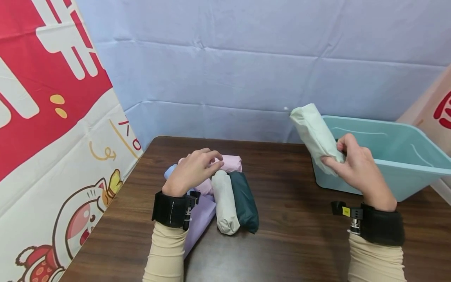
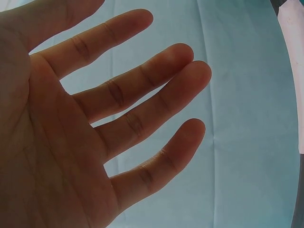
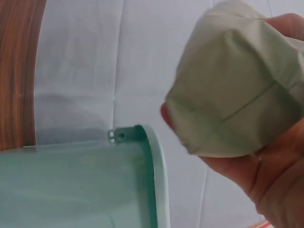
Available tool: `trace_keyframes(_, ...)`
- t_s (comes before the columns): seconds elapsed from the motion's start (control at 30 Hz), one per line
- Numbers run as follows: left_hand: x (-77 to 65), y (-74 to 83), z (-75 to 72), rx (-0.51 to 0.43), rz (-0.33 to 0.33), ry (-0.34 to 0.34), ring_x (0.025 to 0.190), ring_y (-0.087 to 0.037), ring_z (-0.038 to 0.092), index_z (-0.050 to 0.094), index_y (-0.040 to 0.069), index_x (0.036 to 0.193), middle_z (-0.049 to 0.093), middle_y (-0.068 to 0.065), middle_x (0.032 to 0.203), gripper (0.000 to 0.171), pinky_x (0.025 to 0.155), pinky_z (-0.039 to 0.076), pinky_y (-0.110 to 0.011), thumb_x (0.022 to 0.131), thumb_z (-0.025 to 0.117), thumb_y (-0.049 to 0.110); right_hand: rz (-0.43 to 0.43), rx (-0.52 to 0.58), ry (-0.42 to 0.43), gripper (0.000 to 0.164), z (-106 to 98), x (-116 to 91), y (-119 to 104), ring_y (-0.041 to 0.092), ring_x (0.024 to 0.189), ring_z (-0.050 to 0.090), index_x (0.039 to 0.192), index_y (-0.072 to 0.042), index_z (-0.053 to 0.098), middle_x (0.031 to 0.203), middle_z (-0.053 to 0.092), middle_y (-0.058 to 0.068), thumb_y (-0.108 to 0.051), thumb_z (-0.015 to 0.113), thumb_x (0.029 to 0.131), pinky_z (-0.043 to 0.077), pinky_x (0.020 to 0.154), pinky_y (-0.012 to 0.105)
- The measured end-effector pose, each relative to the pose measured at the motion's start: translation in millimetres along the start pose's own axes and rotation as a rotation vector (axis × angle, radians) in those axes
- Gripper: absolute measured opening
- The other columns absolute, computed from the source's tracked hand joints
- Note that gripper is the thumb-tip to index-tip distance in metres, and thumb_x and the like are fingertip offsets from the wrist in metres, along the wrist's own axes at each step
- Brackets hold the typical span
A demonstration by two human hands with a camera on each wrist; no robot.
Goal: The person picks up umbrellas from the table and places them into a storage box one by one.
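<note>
My right hand grips the lower end of a pale green fabric-wrapped roll, thumb on one side and fingers on the other. The roll tilts up to the left in front of the light teal bin. In the right wrist view the roll's end faces the camera, with the bin's rim below. My left hand hovers over a group of rolls, fingers spread in the left wrist view. Near it lie a pink roll, a whitish roll, a dark green roll and a purple piece.
The dark wooden table carries the rolls and the bin. A pale blue cloth hangs behind it. On the left stands a printed red and white cloth. A bit of blue fabric shows beside the left hand.
</note>
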State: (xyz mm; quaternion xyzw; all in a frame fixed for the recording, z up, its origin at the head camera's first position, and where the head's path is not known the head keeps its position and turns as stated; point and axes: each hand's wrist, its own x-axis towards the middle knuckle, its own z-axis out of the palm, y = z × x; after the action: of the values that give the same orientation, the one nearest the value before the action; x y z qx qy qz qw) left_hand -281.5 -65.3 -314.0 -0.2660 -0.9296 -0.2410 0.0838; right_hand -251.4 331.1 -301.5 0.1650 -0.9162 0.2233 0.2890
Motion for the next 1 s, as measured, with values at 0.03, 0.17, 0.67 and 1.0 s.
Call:
trace_keyframes(0.03,0.2,-0.1,0.0,-0.001,0.001,-0.001,0.092,-0.018,0.064,0.073,0.014,0.119,0.067,-0.002,0.105,0.024,0.071,0.053,-0.037,0.103,0.06,0.027,0.003,-0.009,0.028,0.039,-1.8,0.5,2.3,0.01,0.058,0.038,0.094,-0.004,0.039,0.075,0.042,0.008,-0.002,0.076,0.08,0.031,0.052,0.023)
trace_keyframes(0.17,-0.5,-1.0,-1.5,-0.005,0.007,-0.009,0.093,-0.019,0.064,0.072,0.013,0.119,0.067,-0.003,0.107,0.024,0.074,0.053,-0.036,0.103,0.059,0.027,0.066,-0.017,0.12,0.035,-10.0,4.0,9.7,0.007,0.057,0.035,0.088,-0.005,0.042,0.07,0.041,0.007,-0.004,0.076,0.079,0.027,0.053,0.021)
trace_keyframes(0.67,-7.3,-7.7,-5.4,-0.019,-0.011,0.003,0.093,-0.019,0.063,0.074,0.014,0.115,0.066,-0.002,0.105,0.022,0.078,0.052,-0.039,0.103,0.059,0.025,0.441,-0.01,0.269,0.034,-38.1,34.2,29.4,0.01,0.066,0.038,0.084,0.0,0.049,0.064,0.04,-0.006,-0.022,0.075,0.088,0.029,0.056,0.019)
trace_keyframes(1.0,-5.1,-5.3,-2.7,-0.02,-0.008,-0.002,0.094,-0.018,0.063,0.073,0.015,0.116,0.067,-0.001,0.107,0.023,0.077,0.053,-0.04,0.103,0.058,0.027,0.575,-0.038,0.103,0.047,-56.6,37.6,49.5,0.032,0.09,0.037,0.088,0.009,0.051,0.073,0.051,0.011,-0.035,0.066,0.095,0.036,0.073,0.044)
